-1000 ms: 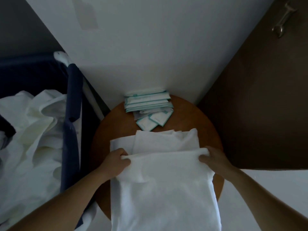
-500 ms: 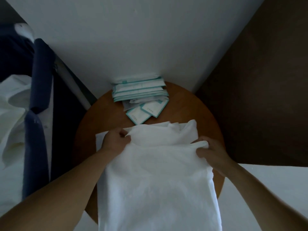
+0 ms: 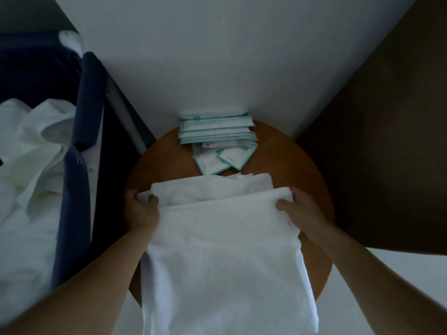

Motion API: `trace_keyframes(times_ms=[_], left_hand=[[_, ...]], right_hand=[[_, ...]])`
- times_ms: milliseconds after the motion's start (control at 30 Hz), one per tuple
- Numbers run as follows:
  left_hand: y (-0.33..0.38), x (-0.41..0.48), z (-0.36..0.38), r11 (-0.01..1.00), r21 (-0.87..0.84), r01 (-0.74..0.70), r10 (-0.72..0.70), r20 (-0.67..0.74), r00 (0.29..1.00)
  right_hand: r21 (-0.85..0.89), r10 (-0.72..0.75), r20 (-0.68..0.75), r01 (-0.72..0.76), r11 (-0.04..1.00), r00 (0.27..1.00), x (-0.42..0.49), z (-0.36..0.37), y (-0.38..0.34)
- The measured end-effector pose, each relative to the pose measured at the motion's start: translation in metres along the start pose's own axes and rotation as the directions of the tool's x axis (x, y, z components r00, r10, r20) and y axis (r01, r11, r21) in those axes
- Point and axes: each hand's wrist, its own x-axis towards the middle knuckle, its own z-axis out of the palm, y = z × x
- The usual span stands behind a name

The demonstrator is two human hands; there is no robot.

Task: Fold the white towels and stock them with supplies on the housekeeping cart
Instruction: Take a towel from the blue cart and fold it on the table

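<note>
A white towel lies across the round wooden table and hangs over its near edge. Its far part is doubled back into a fold. My left hand grips the towel's left end at the fold. My right hand grips the right end, fingers curled over the folded edge. A pile of white supply packets with teal borders sits at the table's far side, against the wall.
The housekeeping cart's dark blue linen bag stands at the left, holding crumpled white linen. A white wall corner rises behind the table. A dark brown door is at the right.
Both hands have spread apart along the fold, the left one moving out to the towel's left end. The folded edge now lies flatter and straighter. The camera view shifted.
</note>
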Motion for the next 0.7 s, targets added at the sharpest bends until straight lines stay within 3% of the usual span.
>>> trace_keyframes(times_ms=[133, 300, 367, 467, 567, 633, 700], left_hand=[[-0.004, -0.01, 0.003, 0.997, -0.061, 0.045, -0.045, -0.001, 0.999], [-0.015, -0.017, -0.001, 0.986, -0.125, 0.113, -0.115, -0.008, 0.993], [-0.011, -0.019, -0.005, 0.978, -0.199, 0.058, -0.069, -0.048, 0.996], [0.003, -0.02, -0.013, 0.932, -0.342, -0.117, 0.043, -0.217, 0.975], [0.019, -0.008, -0.013, 0.9, -0.35, -0.262, 0.143, -0.33, 0.933], [0.027, 0.008, -0.004, 0.9, -0.353, -0.256, 0.147, -0.309, 0.94], [0.026, 0.021, 0.007, 0.931, -0.325, -0.164, 0.1, -0.207, 0.973]], right_hand=[[-0.018, -0.021, -0.015, 0.021, 1.0, 1.0, 0.008, 0.005, -0.004], [0.238, -0.163, 0.051, 0.146, 0.96, 0.985, 0.009, 0.004, -0.017], [0.329, -0.183, 0.068, 0.151, 0.932, 0.981, 0.011, 0.001, -0.019], [0.446, -0.211, 0.07, 0.158, 0.881, 0.975, 0.012, -0.008, -0.016], [0.579, -0.132, 0.004, 0.106, 0.809, 0.991, 0.02, -0.008, -0.025], [0.443, -0.038, -0.108, 0.082, 0.893, 0.993, 0.036, -0.001, -0.028], [0.25, 0.0, -0.143, 0.036, 0.968, 0.99, 0.051, 0.01, -0.022]])
